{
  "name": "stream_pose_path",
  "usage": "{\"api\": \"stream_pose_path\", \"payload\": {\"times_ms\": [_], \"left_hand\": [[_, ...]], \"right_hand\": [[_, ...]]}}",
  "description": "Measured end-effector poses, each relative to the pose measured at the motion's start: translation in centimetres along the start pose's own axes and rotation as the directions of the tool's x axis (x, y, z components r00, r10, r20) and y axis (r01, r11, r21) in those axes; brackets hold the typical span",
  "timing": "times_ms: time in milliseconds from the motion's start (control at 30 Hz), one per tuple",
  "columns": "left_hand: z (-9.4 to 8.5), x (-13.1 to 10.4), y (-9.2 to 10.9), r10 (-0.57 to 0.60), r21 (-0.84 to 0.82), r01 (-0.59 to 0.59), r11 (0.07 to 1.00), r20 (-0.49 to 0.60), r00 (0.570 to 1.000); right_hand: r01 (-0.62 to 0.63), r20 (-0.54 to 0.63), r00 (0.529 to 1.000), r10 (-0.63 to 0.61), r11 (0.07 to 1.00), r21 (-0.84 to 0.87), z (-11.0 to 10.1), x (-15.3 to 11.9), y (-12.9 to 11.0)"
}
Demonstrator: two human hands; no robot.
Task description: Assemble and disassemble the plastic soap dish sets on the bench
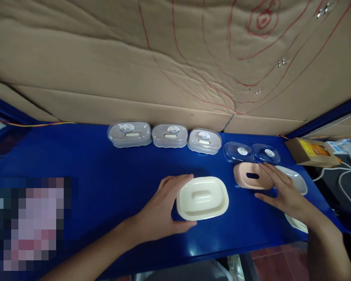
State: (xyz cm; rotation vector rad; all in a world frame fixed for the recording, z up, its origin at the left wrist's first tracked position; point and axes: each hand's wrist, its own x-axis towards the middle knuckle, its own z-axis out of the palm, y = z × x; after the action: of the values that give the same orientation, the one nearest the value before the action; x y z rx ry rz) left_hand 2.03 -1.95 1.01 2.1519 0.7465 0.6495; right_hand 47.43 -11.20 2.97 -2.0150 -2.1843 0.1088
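My left hand (160,207) grips a cream oval plastic dish (203,207) by its left end, fingers at the far edge and thumb at the near edge. The dish has a raised bar in its middle. Farther right, my right hand (286,195) is around the right end of a peach oval plastic piece (245,181) with a slot in its top. Its fingertips lie over the far edge, the thumb along the near edge. Partly behind that hand are a white oval dish (298,181) and a cream piece (298,224).
Along the back of the blue table (76,164) stand three lidded clear boxes, the nearest to me a labelled box (204,141). Two clear lids (238,152) lie beside them. A cardboard box (310,152) and white cables (345,175) sit right. Cardboard (105,74) walls the back.
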Motion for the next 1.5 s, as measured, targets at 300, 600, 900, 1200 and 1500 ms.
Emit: {"api": "stream_pose_path", "payload": {"times_ms": [300,600,900,1200,1500], "left_hand": [[0.0,0.1,-0.2,-0.059,-0.02,0.059,0.998,0.002,0.998],[0.0,0.1,-0.5,-0.079,-0.034,0.078,0.996,-0.027,0.997],[0.3,-0.5,-0.8,-0.102,-0.153,0.09,0.984,-0.079,0.992],[0.5,-0.7,-1.3,-0.049,-0.13,0.029,0.991,-0.154,0.987],[0.5,-1.0,-1.7,-0.026,-0.223,-0.019,0.975,-0.196,0.98]], "right_hand": [[-0.007,0.023,1.0,0.003,0.981,0.192,0.3,2.0,-2.6],[0.275,-0.084,0.961,-0.262,0.903,0.331,-2.0,4.4,-11.4],[0.427,-0.111,0.904,-0.413,0.864,0.265,-0.8,4.9,-16.5],[0.409,-0.095,0.911,-0.402,0.846,0.341,0.7,5.1,-16.5],[0.133,-0.015,0.98,-0.2,0.593,0.794,1.9,5.1,-15.9]]}}
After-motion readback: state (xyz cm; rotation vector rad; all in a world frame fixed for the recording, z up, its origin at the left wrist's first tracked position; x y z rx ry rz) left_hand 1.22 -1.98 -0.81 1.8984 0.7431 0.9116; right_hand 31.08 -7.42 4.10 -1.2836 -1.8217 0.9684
